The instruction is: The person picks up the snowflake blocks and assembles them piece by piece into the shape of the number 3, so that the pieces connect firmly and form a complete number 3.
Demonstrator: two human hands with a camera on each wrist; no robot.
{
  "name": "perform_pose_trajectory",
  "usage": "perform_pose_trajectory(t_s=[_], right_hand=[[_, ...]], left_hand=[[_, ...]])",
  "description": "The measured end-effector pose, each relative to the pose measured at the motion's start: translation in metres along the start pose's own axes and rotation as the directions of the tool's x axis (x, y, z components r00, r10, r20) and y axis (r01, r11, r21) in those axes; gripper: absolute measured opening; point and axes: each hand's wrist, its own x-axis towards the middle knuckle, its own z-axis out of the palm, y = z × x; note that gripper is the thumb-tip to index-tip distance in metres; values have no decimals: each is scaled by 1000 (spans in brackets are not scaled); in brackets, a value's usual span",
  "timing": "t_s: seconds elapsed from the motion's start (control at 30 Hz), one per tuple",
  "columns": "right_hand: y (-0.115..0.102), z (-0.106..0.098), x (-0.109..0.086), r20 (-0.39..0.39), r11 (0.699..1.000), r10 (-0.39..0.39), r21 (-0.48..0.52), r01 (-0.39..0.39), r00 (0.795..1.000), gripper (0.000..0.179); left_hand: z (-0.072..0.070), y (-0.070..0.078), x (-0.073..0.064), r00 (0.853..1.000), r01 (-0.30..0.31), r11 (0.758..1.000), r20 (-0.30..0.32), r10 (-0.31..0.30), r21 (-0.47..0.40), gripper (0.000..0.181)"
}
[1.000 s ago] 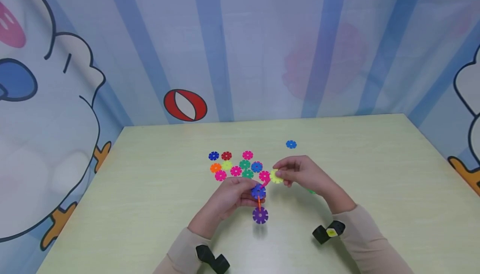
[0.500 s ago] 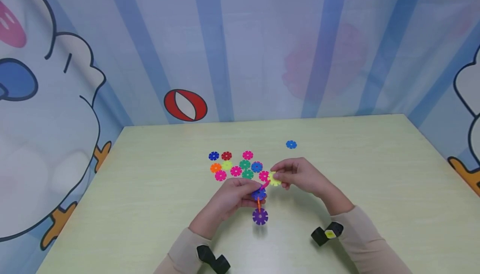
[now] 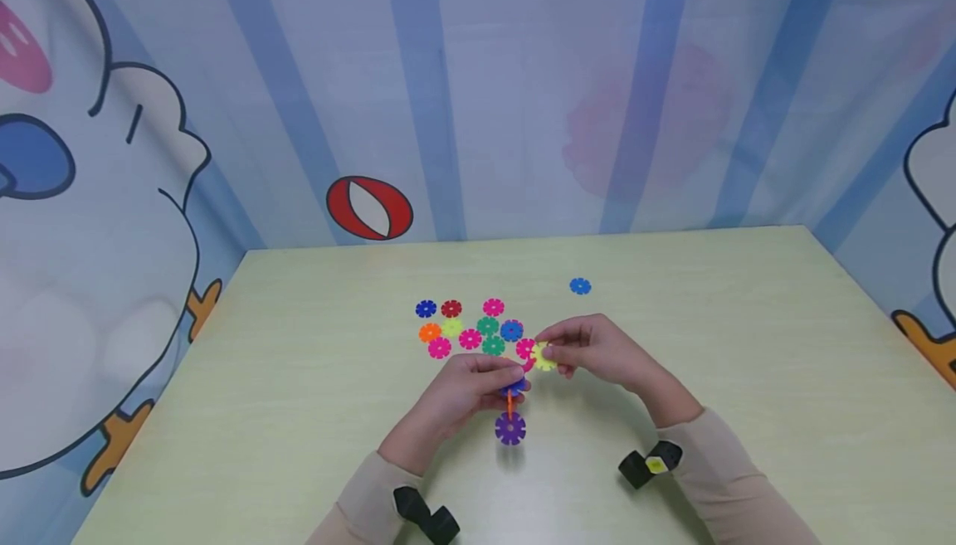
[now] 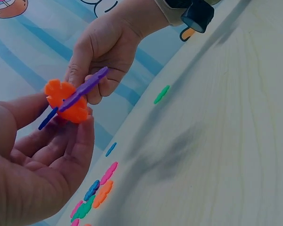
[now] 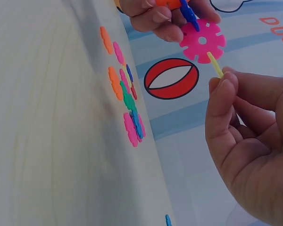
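"What are those hands doing?"

"The left hand is holding a little chain of notched discs over the bench. Its fingers are pinching the blue disc. The purple disc is hanging at the near end, and the orange disc is joining those two. The pink disc is sticking out the other side, and the yellow disc is touching its edge. The right hand's fingers are pinching the yellow disc."

"Is it going in?"

"I'm not seeing enough to tell. I'm thinking the slots should be facing each other, with the yellow disc standing crossways to the pink one. Pushing slowly and straight should be working best. The pink one may be wobbling, so squeezing closer to it might be helping."

"What else is lying about?"

"Going from the left, a dark blue disc, a red disc and a bunch of bright discs are lying there. A lone blue disc is sitting well apart, and a green disc is lying near an arm's shadow."

"Is anything getting in the way?"

"Maybe. The left hand is hiding part of the bunch, and a loose pink disc is lying just behind, so the pinks may be looking mixed up."
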Motion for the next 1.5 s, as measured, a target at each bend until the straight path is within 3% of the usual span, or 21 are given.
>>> perform_pose_trajectory(t_s=[0.37,0.97,1.5], right_hand=[[2,0,0,40,999,7,44,-9,999,31],[3,11,1,-13,997,37,73,-36,999,29],[8,8,3,54,997,22,68,-26,998,30]], left_hand=[[-1,-2,0,1000,-3,1000,22,2,26,30],[0,-1,0,999,-8,1000,-31,9,19,26],[-4,-2,2,996,0,1000,88,3,-29,35]])
